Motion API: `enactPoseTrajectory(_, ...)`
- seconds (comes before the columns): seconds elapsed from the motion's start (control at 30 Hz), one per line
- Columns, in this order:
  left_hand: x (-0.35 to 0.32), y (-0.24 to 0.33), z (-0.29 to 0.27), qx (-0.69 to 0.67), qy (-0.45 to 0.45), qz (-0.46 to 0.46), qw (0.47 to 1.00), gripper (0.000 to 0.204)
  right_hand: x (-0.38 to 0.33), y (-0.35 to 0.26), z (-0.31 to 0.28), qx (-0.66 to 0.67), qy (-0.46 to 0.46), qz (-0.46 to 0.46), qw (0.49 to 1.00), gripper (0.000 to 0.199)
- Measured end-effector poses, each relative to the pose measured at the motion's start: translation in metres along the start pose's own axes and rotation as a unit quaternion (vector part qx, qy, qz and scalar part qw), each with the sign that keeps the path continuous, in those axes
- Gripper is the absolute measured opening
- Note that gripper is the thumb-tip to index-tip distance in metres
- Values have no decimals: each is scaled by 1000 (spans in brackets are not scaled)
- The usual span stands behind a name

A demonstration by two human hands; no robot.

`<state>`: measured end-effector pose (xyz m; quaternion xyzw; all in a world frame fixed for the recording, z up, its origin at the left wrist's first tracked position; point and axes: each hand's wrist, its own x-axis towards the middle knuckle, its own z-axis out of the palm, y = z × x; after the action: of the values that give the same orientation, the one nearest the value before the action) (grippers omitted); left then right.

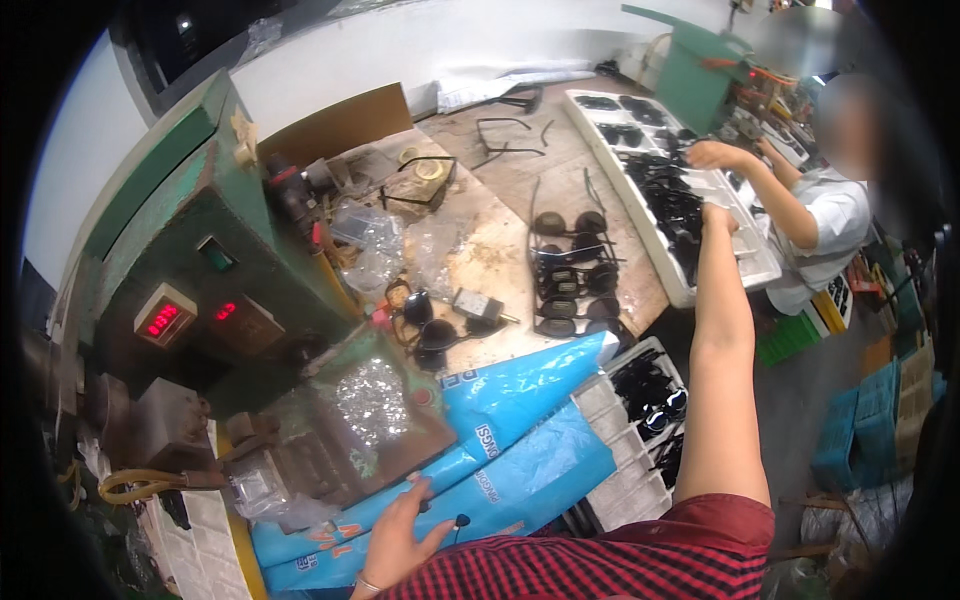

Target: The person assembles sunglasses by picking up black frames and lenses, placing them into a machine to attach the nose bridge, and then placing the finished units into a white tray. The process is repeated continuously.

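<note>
Sunglasses (pixel 672 215) in a dark heap fill the middle of a long white tray (pixel 762 268) at the far right edge of the tabletop (pixel 500 240); the tray's long axis runs away from the person, toward the upper left. Near items first: left hand (pixel 402 535), fingers spread flat and holding nothing, rests on blue plastic bags (pixel 520 440) low in view, well apart from the tray. Beside the bags, a second white tray (pixel 625 470) with dark glasses in its compartments. Further out, right hand (pixel 716 218) at the end of a fully stretched arm, reaching the long tray's near rim just right of the heap; fingers look curled down, but whether they have hold of anything cannot be told. The right hand is by far the nearer of the two. Mid-tabletop: a row of finished glasses (pixel 572 275), loose frames (pixel 505 135). Left: green machine (pixel 190 250) with red readouts. Far side of tray: another person's hand (pixel 712 154) over its compartments.
</note>
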<state>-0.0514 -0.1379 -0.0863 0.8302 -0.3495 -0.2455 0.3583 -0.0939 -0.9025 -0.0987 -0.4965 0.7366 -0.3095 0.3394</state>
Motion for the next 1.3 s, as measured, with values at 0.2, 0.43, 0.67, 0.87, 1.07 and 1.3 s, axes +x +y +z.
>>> enactPoseTrajectory(0.2,-10,1,-15,50,2,29,998,59,21,5,20,-155,-3,-220,963,67)
enactPoseTrajectory(0.43,-59,-6,-49,-56,154,77,984,27,51,19,-10,-35,109,-341,933,54)
enactPoseTrajectory(0.67,-148,-124,-192,170,576,-101,793,17,-164,38,-35,209,78,-531,818,44)
enactPoseTrajectory(0.87,-204,-295,-293,341,531,-304,714,31,-425,154,-72,226,-245,-544,770,31)
enactPoseTrajectory(1.07,-192,-356,-360,446,404,-297,741,39,-537,249,-108,94,-278,-680,672,19)
enactPoseTrajectory(1.3,-197,-351,-369,424,352,-190,813,29,-576,286,-121,85,-276,-634,717,18)
